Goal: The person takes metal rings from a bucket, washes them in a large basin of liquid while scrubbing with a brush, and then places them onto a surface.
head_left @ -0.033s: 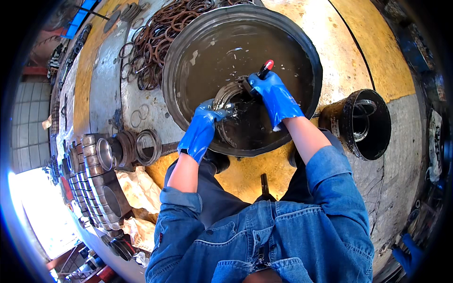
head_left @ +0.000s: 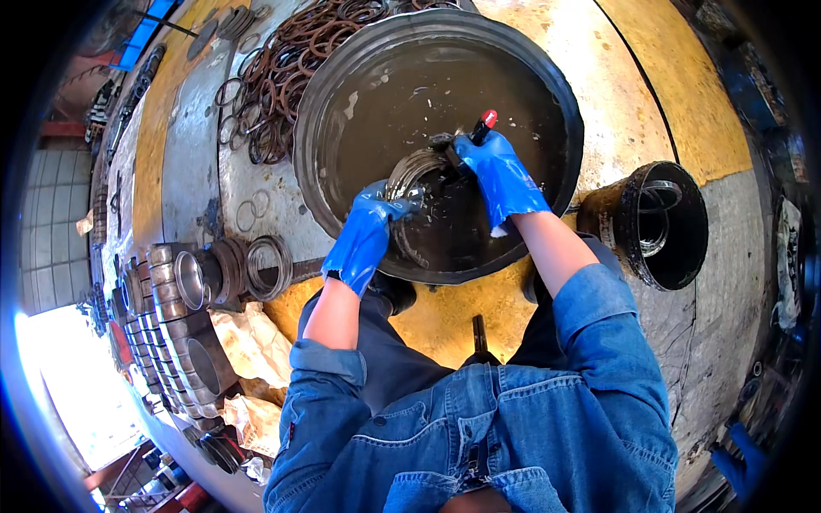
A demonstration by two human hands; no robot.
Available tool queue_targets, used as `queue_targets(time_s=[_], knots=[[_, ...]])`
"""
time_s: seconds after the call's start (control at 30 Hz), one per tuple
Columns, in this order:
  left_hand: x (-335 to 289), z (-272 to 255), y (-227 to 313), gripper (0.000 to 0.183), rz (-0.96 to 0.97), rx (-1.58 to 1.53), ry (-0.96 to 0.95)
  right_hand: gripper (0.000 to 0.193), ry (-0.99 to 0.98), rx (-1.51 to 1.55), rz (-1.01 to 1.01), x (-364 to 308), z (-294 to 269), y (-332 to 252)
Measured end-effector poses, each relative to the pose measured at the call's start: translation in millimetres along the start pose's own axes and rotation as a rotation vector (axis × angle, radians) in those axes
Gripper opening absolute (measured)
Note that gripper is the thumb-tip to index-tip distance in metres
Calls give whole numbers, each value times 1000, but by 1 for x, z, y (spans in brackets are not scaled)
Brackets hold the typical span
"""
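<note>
My left hand (head_left: pixel 374 215), in a blue rubber glove, is closed around the near-left side of a bundle of thin metal rings (head_left: pixel 405 171). The rings tilt partly into dark liquid in a wide black basin (head_left: pixel 302 162). In the blue-gloved right hand (head_left: pixel 498 173) is a brush with a black, red-tipped handle (head_left: pixel 487 120), gripped in closed fingers. The brush head is at the far right side of the rings and looks to be touching them; its bristles are partly hidden. The lower part of the rings is under the liquid.
Rusty rings (head_left: pixel 286 81) lie heaped beyond the basin's left side. A black bucket (head_left: pixel 629 227) with rings inside stands at the right. Metal cylinders (head_left: pixel 167 295), stacked rings (head_left: pixel 269 267) and brown paper (head_left: pixel 248 346) are at the left. Blue gloves (head_left: pixel 742 462) lie at lower right.
My right hand and the brush have shifted very slightly right. The left hand and the rings stay in nearly the same place.
</note>
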State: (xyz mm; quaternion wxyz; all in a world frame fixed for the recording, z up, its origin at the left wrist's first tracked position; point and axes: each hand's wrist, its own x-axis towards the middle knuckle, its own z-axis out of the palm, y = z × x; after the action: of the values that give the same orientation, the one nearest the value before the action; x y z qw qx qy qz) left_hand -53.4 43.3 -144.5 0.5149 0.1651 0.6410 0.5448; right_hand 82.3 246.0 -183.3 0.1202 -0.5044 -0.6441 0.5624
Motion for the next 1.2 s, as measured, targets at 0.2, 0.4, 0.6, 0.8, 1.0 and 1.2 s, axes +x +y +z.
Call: queue_targets(time_s=[0.2, 0.4, 0.6, 0.8, 1.0, 1.2], knots=[[4, -16, -10, 46, -48, -116, -69, 36, 13, -93, -89, -7, -6, -9], [32, -33, -13, 56, -281, -513, 28, 28, -271, 56, -99, -54, 34, -47], [-18, -29, -10, 44, 340, 619, 102, 21, -393, -241, -621, -106, 39, -31], [-31, -7, 4, 36, 181, 426, -99, 25, -553, -446, -787, -128, 30, -2], [-15, 2, -4, 39, 16, -138, -46, 31, -730, -545, -510, -124, 10, 8], [-13, 5, 6, 45, 56, -188, -97, 30, -469, -640, -213, -75, -21, 26]])
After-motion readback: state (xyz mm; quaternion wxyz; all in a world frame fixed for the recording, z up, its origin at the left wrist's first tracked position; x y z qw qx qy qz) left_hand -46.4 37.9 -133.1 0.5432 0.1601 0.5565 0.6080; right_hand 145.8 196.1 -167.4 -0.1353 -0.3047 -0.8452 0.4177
